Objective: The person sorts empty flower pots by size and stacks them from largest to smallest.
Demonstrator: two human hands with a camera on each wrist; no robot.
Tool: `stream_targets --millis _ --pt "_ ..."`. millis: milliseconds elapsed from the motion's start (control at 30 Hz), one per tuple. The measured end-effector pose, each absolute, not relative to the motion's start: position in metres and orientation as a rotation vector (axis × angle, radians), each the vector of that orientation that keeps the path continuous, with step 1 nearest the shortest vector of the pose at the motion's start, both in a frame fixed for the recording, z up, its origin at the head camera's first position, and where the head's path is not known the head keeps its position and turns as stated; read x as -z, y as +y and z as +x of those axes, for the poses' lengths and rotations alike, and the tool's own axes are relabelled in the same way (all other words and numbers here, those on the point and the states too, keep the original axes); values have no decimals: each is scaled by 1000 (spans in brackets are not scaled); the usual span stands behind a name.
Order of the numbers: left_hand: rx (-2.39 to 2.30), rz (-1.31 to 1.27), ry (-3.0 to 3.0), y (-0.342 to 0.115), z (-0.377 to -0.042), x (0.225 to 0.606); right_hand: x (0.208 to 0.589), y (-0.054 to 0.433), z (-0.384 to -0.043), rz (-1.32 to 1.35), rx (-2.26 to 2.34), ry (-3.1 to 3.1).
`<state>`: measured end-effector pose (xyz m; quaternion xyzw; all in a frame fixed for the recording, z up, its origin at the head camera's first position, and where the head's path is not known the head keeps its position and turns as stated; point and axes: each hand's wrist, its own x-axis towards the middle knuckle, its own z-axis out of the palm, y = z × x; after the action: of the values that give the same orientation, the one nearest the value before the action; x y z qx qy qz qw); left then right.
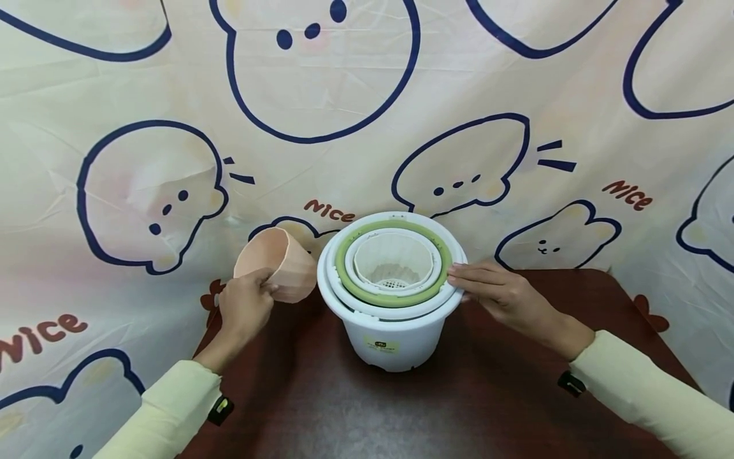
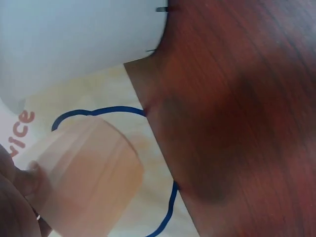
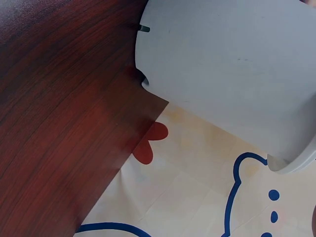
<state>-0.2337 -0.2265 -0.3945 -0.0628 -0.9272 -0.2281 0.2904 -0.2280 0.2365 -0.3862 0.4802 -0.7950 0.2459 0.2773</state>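
Note:
In the head view my left hand (image 1: 246, 306) holds a peach-coloured flowerpot (image 1: 295, 271) by its rim, tilted and raised beside a larger white flowerpot (image 1: 395, 341). The white pot stands upright with a yellowish label on its front. Nested inside it are a green-rimmed pot (image 1: 350, 287) and a smaller white pot (image 1: 395, 252) with a perforated bottom. My right hand (image 1: 504, 290) rests straight fingers on the right side of the big pot's rim. The left wrist view shows the peach pot's side (image 2: 98, 173) close up; the big pot's wall (image 3: 222, 64) fills much of the right wrist view.
The nested pots stand on a dark reddish-brown wooden table (image 1: 355, 408), toward its back edge. Behind it hangs a pale cloth (image 1: 355, 172) printed with blue-outlined cartoon figures and the word "Nice". The cloth also drops past the table's sides.

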Motion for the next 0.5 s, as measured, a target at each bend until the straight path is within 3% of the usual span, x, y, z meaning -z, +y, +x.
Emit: stream_targets --millis 500 --pt "626 -112 -2481 -228 -233 375 386 236 -228 1289 -654 -2124"
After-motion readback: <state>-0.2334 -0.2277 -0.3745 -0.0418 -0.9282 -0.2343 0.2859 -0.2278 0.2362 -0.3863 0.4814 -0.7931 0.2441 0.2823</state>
